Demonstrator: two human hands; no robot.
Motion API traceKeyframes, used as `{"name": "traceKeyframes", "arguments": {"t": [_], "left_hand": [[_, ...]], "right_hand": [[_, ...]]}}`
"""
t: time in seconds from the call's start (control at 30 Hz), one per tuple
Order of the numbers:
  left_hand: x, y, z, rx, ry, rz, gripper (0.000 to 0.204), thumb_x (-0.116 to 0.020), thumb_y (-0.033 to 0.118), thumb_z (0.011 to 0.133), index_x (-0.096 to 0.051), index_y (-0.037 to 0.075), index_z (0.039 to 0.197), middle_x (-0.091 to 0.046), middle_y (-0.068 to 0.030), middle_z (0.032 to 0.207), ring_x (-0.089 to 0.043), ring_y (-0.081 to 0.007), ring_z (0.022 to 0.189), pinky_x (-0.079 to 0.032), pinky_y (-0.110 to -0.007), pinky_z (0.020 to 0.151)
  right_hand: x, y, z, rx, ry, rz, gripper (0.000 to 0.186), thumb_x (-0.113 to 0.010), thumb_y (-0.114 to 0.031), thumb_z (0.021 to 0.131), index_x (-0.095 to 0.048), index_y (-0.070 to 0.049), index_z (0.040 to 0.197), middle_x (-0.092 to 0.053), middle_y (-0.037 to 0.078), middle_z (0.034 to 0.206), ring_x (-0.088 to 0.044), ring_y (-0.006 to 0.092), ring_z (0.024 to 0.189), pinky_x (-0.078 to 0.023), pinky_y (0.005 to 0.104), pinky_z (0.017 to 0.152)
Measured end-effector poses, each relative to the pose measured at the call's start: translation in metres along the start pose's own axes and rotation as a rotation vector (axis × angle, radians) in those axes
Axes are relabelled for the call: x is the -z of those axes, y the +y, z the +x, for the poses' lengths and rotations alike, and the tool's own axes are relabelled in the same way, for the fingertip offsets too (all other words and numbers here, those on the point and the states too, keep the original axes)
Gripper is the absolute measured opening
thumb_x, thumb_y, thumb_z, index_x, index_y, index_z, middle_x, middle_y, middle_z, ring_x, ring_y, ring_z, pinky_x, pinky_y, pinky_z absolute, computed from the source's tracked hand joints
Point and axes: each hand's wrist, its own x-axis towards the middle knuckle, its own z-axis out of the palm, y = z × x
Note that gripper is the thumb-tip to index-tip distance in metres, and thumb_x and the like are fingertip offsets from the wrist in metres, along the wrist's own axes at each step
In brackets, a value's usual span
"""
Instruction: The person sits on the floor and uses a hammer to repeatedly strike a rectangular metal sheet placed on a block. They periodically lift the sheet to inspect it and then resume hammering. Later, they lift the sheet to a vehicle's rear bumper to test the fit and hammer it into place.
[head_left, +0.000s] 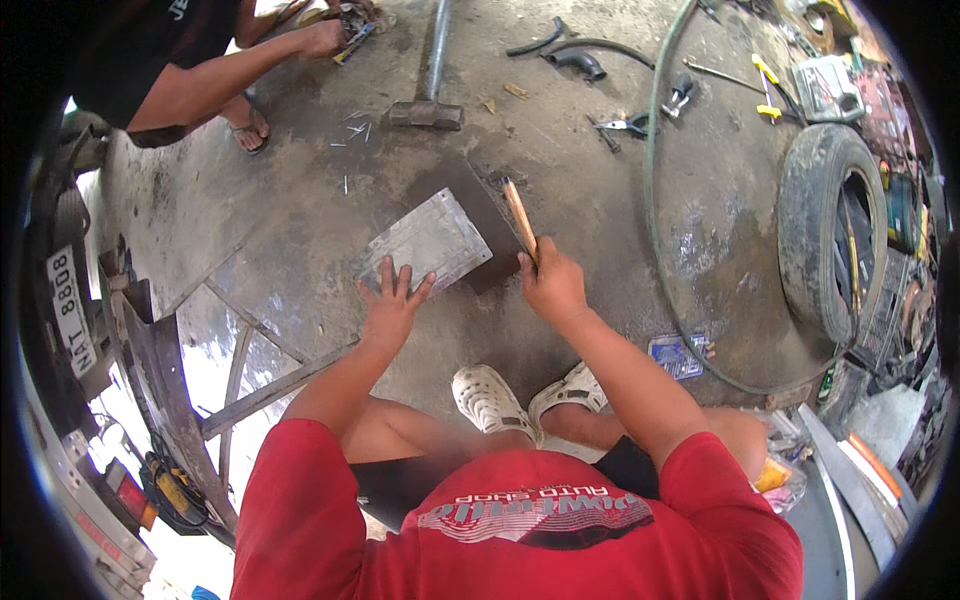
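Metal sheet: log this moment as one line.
left hand flat on metal sheet | right hand grips hammer handle | sheet on dark block on floor

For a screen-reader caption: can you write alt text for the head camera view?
A person squatting on a concrete floor presses the left hand flat on a grey metal sheet lying over a dark plate, while the right hand grips a wooden-handled hammer. Another person's hand works nearby, beside a sledgehammer, pliers and a tyre.
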Motion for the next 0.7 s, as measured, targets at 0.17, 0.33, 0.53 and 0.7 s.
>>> {"name": "traceKeyframes", "arguments": {"t": [0.17,0.33,0.53,0.7], "left_hand": [[0.004,0.009,-0.013,0.039,-0.078,-0.071,0.09,-0.059,0.011,0.1,-0.015,0.037,0.173,-0.026,-0.0188,0.172,-0.011,-0.0554,0.161,-0.043,-0.087,0.1],[-0.022,0.007,-0.034,0.043,-0.157,-0.163,0.089,-0.058,0.008,0.101,-0.015,0.036,0.173,-0.021,-0.0204,0.174,-0.005,-0.0573,0.161,-0.043,-0.087,0.1],[-0.039,0.018,-0.032,0.079,-0.129,-0.217,0.09,-0.059,0.007,0.1,-0.016,0.038,0.173,-0.021,-0.0206,0.173,-0.005,-0.0587,0.16,-0.044,-0.087,0.101],[-0.057,0.02,-0.033,0.107,-0.067,-0.236,0.091,-0.06,0.007,0.1,-0.016,0.04,0.172,-0.023,-0.018,0.172,-0.007,-0.0594,0.16,-0.046,-0.086,0.1]], "right_hand": [[-0.007,-0.001,-0.007,0.197,-0.08,-0.041,0.027,-0.069,-0.026,0.102,-0.053,-0.004,0.102,-0.07,0.023,0.078,-0.07,0.0463,0.073,-0.055,0.0572,0.067],[-0.011,-0.012,0.007,0.285,-0.143,-0.052,0.027,-0.07,-0.025,0.101,-0.053,-0.004,0.101,-0.07,0.023,0.078,-0.07,0.0451,0.074,-0.056,0.056,0.068],[-0.011,-0.014,0.015,0.33,-0.218,-0.127,0.026,-0.07,-0.024,0.101,-0.053,-0.004,0.101,-0.069,0.023,0.078,-0.07,0.0457,0.075,-0.056,0.056,0.069],[0.0,-0.027,0.017,0.405,-0.298,-0.155,0.024,-0.069,-0.023,0.101,-0.055,-0.004,0.103,-0.07,0.022,0.079,-0.07,0.045,0.076,-0.056,0.056,0.069]]}}
